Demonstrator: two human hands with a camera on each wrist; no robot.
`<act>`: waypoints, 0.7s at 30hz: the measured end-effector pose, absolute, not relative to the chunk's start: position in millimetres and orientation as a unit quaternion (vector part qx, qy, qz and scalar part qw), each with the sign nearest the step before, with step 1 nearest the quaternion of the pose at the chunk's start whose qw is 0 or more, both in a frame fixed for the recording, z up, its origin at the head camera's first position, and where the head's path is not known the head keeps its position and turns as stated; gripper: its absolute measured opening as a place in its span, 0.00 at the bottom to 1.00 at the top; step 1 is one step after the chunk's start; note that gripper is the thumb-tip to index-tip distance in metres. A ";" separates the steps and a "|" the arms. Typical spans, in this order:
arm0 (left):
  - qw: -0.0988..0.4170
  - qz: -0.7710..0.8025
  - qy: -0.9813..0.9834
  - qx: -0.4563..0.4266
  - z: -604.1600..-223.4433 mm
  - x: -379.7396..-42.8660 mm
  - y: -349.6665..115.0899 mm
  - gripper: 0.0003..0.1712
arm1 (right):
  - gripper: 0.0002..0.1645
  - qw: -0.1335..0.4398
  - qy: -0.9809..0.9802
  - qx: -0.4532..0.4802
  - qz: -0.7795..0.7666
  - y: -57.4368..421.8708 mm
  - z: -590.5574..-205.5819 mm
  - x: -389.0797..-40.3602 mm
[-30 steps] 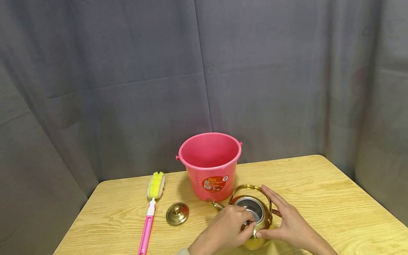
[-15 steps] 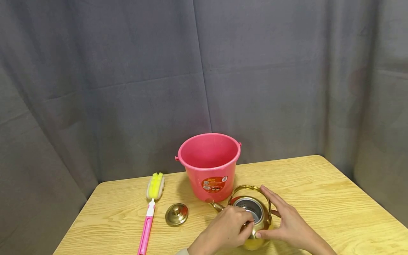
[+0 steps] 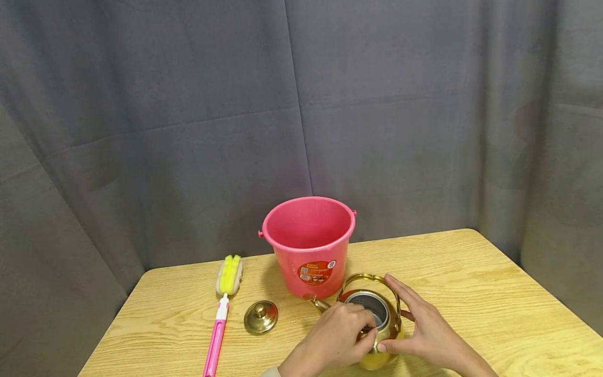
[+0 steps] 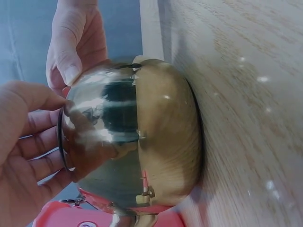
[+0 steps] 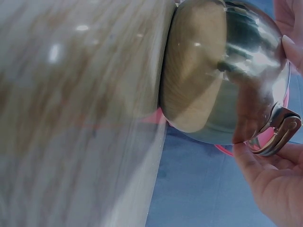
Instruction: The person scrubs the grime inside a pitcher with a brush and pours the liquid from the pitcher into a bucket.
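A gold teapot [image 3: 374, 360] stands on the table with its lid off and its spout [image 3: 322, 305] towards the bucket. Inside its mouth sits a steel strainer [image 3: 372, 309] with small holes. My left hand [image 3: 336, 335] reaches over the near side of the mouth, thumb and fingers pinching the strainer's rim [image 4: 60, 142]. On the other side, my right hand [image 3: 426, 332] grips the teapot, thumb on its near shoulder and fingers spread up by the raised handle [image 3: 369, 276]. In the right wrist view, fingertips of my right hand [image 5: 270, 179] meet the body beside the handle's hinge [image 5: 284, 130].
Behind the teapot stands a pink bucket [image 3: 308, 264]. The gold lid [image 3: 261, 317] lies left of the teapot, knob up. Farther left is a sponge brush [image 3: 223, 314] with a pink handle. Grey curtains [image 3: 212, 131] hang behind the wooden table [image 3: 494, 298] and at its sides.
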State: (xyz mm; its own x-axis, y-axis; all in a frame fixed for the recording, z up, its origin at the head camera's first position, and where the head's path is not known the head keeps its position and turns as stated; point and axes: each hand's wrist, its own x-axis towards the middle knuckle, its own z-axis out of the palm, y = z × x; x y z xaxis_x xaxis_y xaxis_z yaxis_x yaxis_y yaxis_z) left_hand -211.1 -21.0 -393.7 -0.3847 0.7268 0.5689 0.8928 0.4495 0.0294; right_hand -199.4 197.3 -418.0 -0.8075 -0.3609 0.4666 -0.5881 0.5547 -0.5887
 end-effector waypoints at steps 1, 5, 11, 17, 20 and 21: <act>0.247 -0.169 -0.816 -0.495 -393.8 -211.2 -20.9 0.03 | 0.65 0.147 -0.868 0.274 0.386 197.2 -418.0 -199.6; 0.246 -0.171 -0.819 -0.490 -394.0 -211.6 -20.3 0.04 | 0.65 0.146 -0.868 0.274 0.388 197.0 -418.0 -200.1; 0.243 -0.178 -0.821 -0.485 -393.0 -210.8 -19.1 0.06 | 0.65 0.160 -0.871 0.273 0.375 196.3 -418.8 -199.9; 0.251 -0.182 -0.820 -0.482 -393.1 -210.0 -17.8 0.07 | 0.65 0.163 -0.872 0.273 0.373 196.6 -418.9 -199.5; 0.254 -0.179 -0.819 -0.482 -392.8 -209.9 -17.3 0.07 | 0.65 0.160 -0.870 0.273 0.377 197.0 -418.9 -199.6; 0.254 -0.177 -0.820 -0.482 -392.7 -209.9 -17.2 0.06 | 0.65 0.159 -0.870 0.274 0.378 197.0 -418.9 -199.7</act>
